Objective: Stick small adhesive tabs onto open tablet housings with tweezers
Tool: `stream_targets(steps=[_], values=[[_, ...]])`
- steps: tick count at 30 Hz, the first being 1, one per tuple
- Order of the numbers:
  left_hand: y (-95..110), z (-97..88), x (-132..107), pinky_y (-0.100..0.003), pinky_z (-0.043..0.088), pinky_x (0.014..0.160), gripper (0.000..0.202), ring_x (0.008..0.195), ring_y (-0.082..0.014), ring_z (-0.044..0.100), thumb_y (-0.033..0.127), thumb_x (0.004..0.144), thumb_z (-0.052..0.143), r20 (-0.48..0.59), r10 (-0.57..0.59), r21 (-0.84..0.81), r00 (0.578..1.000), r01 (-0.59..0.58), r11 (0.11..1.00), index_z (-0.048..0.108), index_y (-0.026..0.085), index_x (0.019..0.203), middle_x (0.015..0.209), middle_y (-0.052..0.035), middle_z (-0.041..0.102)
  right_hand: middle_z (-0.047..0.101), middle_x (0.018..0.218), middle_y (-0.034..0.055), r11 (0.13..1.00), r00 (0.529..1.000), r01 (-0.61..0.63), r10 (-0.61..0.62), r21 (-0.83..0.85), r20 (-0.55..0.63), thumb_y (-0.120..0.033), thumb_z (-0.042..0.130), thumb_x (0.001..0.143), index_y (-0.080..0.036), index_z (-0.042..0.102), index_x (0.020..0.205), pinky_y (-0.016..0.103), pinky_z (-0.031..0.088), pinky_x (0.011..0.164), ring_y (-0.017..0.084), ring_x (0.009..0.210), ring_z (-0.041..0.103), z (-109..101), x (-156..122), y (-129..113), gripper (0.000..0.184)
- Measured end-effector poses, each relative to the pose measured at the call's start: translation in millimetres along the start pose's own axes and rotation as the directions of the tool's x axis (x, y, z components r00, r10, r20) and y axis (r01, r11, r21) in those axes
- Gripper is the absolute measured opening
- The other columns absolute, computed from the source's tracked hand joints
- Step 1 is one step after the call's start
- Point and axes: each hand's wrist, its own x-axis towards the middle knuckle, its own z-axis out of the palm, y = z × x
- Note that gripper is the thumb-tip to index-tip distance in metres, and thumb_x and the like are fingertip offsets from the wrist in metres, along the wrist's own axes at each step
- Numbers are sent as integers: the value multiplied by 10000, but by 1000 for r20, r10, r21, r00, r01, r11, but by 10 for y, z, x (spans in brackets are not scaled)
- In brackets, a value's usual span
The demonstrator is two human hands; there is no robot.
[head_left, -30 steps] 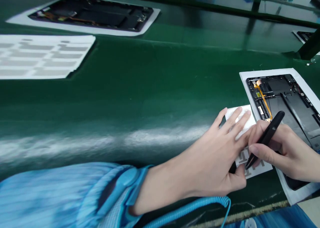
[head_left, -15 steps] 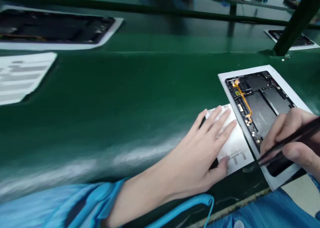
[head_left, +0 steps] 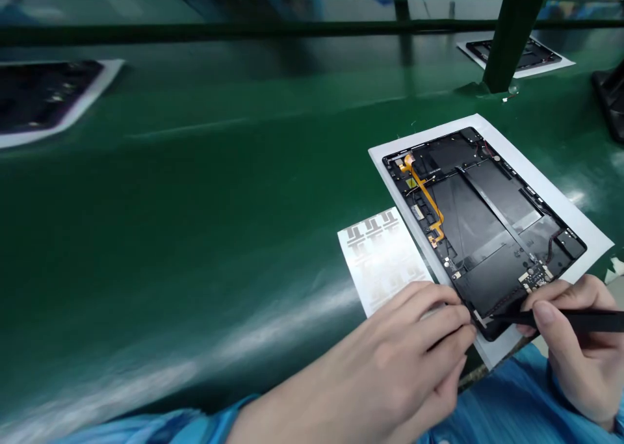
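Note:
An opened tablet housing point(head_left: 480, 229) lies on a white paper sheet point(head_left: 578, 233), with an orange flex cable point(head_left: 424, 194) running across its upper left. Beside it lies a white backing sheet of grey T-shaped stickers point(head_left: 377, 255). My left hand point(head_left: 385, 359) rests with curled fingers at the housing's lower corner, and its thumb is hidden. My right hand point(head_left: 575, 346) is shut on black tweezers point(head_left: 575, 320), whose tips reach the housing's lower edge. Whether they hold anything is too small to tell.
The green bench mat point(head_left: 195, 236) spreads under everything. A dark green post point(head_left: 514, 34) stands behind the work. More tablet housings on white sheets lie far right point(head_left: 511, 54) and far left point(head_left: 43, 96). A black object point(head_left: 609, 103) sits at the right edge.
My left hand has moved off the sticker sheet to the housing's lower corner, uncovering the sheet. The tweezers have gone from the sheet to the housing's edge. The view has swung, showing the whole housing.

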Motion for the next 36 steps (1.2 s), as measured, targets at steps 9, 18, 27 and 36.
stream_targets(steps=[9,18,27,36], values=[[-23,11,-39,-317,519,779,290,849,-209,552,49,944,402,-38,13,-78,999,-16,997,686,39,892,820,-106,662,612,644,-32,999,996,-39,37,-28,-76,-67,651,806,-209,583,734,241,449,487,124,561,593,44,-68,-28,173],[-58,12,-47,-328,514,759,268,860,-218,554,61,952,396,-32,26,-69,999,-28,997,663,54,925,840,-102,663,633,692,-23,999,996,22,-25,-36,-86,-63,665,799,-200,616,755,263,451,476,123,540,600,23,-92,32,152],[-45,18,-103,-344,514,794,244,912,-229,558,54,945,385,-83,61,-28,995,-63,998,617,53,1019,871,-112,655,630,650,-32,998,996,15,-19,-55,-83,-78,667,793,-206,590,731,269,449,496,134,551,605,45,-73,-4,162],[17,31,-76,-362,522,803,256,914,-236,573,116,969,398,44,2,90,999,-6,996,643,89,1040,894,-76,671,596,613,-16,988,975,-157,156,4,-157,-140,666,809,-233,571,705,298,375,454,157,580,574,146,-68,-142,168]])
